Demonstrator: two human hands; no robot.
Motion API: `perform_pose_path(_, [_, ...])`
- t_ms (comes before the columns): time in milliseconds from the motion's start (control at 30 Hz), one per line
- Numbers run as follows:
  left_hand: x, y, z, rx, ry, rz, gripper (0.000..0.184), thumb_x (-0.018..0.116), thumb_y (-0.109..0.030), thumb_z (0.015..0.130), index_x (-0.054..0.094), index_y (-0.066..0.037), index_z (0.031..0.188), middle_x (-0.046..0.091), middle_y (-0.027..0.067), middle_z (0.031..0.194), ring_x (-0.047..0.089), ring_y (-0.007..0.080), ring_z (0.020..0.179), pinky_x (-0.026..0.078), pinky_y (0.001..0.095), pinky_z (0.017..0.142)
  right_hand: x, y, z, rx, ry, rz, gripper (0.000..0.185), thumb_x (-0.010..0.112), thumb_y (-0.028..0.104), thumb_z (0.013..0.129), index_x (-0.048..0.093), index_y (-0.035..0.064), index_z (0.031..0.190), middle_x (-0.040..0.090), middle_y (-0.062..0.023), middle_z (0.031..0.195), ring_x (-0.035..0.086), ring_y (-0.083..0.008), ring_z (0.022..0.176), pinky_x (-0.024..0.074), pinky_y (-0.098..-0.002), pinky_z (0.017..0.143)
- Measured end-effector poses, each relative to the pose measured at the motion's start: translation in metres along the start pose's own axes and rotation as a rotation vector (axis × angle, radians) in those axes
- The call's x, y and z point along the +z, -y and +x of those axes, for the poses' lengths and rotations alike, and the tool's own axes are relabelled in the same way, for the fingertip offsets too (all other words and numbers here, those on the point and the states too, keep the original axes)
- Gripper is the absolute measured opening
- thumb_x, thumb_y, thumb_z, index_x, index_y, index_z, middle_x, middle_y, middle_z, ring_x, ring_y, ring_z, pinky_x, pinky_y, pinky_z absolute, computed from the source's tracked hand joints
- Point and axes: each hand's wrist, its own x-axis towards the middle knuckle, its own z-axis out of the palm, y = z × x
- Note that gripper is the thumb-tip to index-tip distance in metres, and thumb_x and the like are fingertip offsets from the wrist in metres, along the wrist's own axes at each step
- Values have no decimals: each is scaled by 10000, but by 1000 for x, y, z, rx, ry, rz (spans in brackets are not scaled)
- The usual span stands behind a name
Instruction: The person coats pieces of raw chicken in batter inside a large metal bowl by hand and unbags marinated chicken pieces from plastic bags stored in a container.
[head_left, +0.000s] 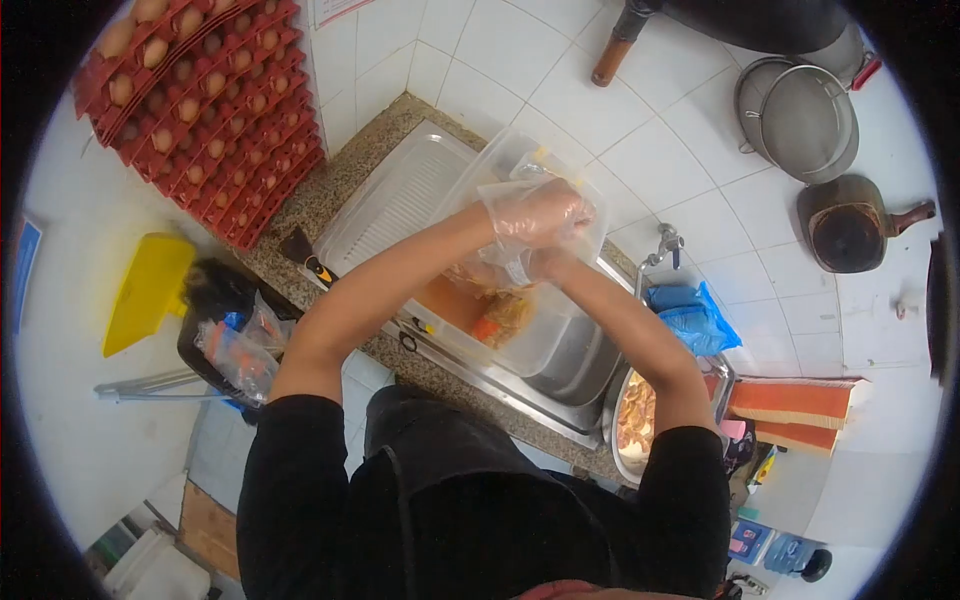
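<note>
My left hand (545, 213), in a clear plastic glove, is above a translucent plastic tub (565, 335). Its fingers are curled closed; what they hold, if anything, is hidden. Just below it and partly covered, my right hand (512, 268) also wears a clear glove, and its fingers cannot be made out. Orange-brown liquid (450, 303) lies in the tub under my hands. A soaked, yellowish-brown lump (512, 318) with a bright orange patch sits in that liquid. The tub rests across the sink.
Red trays of eggs (215, 110) are stacked at the upper left. A steel sink (575, 375), tap (668, 243) and blue plastic bag (695, 318) lie to the right, beside a metal tray of sliced food (634, 420). A black-and-yellow-handled scraper (318, 270) lies on the granite counter edge.
</note>
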Motion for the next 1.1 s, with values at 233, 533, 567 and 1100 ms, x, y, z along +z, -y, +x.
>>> perform_pose_path(233, [12, 10, -4, -2, -58, -106, 121, 693, -127, 867, 631, -26, 844, 648, 213, 775, 643, 422, 789, 499, 484, 727, 29, 30, 28, -70, -160, -51, 262, 627, 143, 972, 627, -9, 1186, 701, -119, 1124, 672, -260, 996, 560, -391, 885])
perform_pose_path(533, [27, 41, -8, -91, -182, -166, 164, 731, -141, 825, 609, -32, 837, 649, 193, 778, 635, 406, 779, 490, 476, 733, 32, 35, 62, -156, -106, 113, 334, 600, 154, 993, 583, -25, 1275, 685, -148, 1188, 671, -269, 1045, 561, -408, 926])
perform_pose_path(567, [24, 46, -8, -127, -129, -110, 186, 737, -175, 844, 623, -45, 909, 654, 184, 814, 640, 388, 803, 495, 466, 745, 28, 32, 63, -175, -84, 185, 342, 597, 155, 995, 579, -27, 1285, 683, -152, 1195, 671, -269, 1051, 561, -410, 931])
perform_pose_path(1100, [-20, -2, -93, -723, -81, -504, 754, 533, -645, 986, 632, 48, 1266, 715, 212, 1129, 671, 266, 1086, 519, 365, 943, -21, -93, 15, -480, -41, 931, 466, 624, 206, 1012, 520, 13, 1424, 622, -122, 1361, 634, -237, 1209, 537, -399, 1047])
